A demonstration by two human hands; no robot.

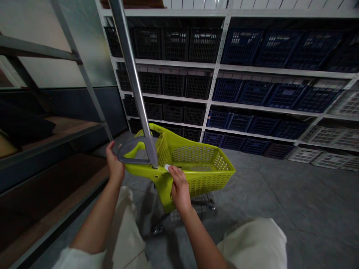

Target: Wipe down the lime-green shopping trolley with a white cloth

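Two hands on my lime-green shopping cart (196, 183), right hand (179, 188) pinching a white tag (167, 167) at its rim, left hand (114, 162) curled at the grey handle loop (131, 161), grip unclear, steel pole (131, 74) rising from it, black plastic crates (174, 86) and blue plastic crates (255, 89) on white metal shelving (215, 65) ahead, grey floor (266, 190) below

A big white metal shelf (215, 98) has rows of plastic crates on its boards. Black crates (175, 45) sit on the left part, and blue crates (241, 46) sit on the right part. White crates (331, 136) sit low down at the far right end. On the left side of the view is a wooden shelf (56, 132), and a dark soft thing (22, 125) lies on it. The gray floor (280, 186) has thin lines on it. A yellow-green shopping cart (196, 164) stands on the floor on its wheels.
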